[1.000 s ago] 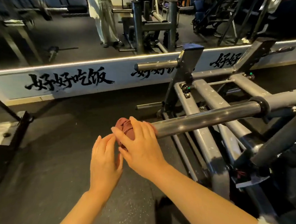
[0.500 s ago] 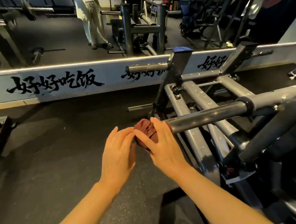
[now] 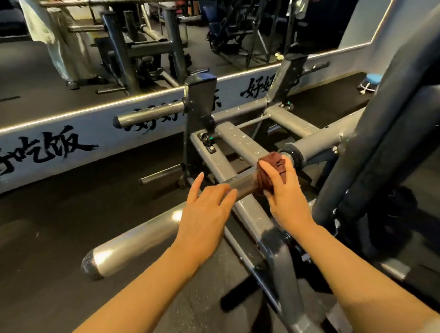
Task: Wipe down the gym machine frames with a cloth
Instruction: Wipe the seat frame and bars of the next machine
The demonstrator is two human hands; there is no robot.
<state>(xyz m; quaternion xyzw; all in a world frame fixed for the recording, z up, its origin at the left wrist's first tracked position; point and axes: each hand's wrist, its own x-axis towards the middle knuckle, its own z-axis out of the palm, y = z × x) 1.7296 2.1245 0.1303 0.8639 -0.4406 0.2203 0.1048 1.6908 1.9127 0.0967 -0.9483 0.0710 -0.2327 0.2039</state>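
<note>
Bare forearms reach up from the bottom of the view toward a grey gym machine. Nearest lies a polished steel peg (image 3: 131, 245), its rounded end pointing down-left, bare of any hand or cloth. Just above it the left hand (image 3: 206, 211) hangs spread and relaxed, fingers straight and holding nothing, its fingertips touching or nearly touching the free end of the horizontal bar (image 3: 243, 184); which, I cannot tell.

Beyond and to the right, the right hand (image 3: 283, 193) wraps a bunched maroon cloth (image 3: 273, 173) around that same bar, thumb on the near side and fingers curled over the top, so the cloth sits between palm and metal. The bar's long axis runs from its free end at lower left up to a black collar (image 3: 291, 156) at upper right, where it joins the thicker grey frame tube (image 3: 318, 146). The cloth is just short of that collar, with the bare length of bar lying back toward the left hand. Any further stroke, by my judgement, must run along this axis, either onto the collar or back down-left toward the free end, and the right hand is the one placed to do it.

Farther off, the scuffed grey frame rails (image 3: 238, 139) cross the dark rubber floor (image 3: 62, 214); they probably remain to be wiped. Behind them stands a low white wall panel (image 3: 45, 148) with black brushed characters, and a mirror (image 3: 28, 82) above it shows more equipment.
</note>
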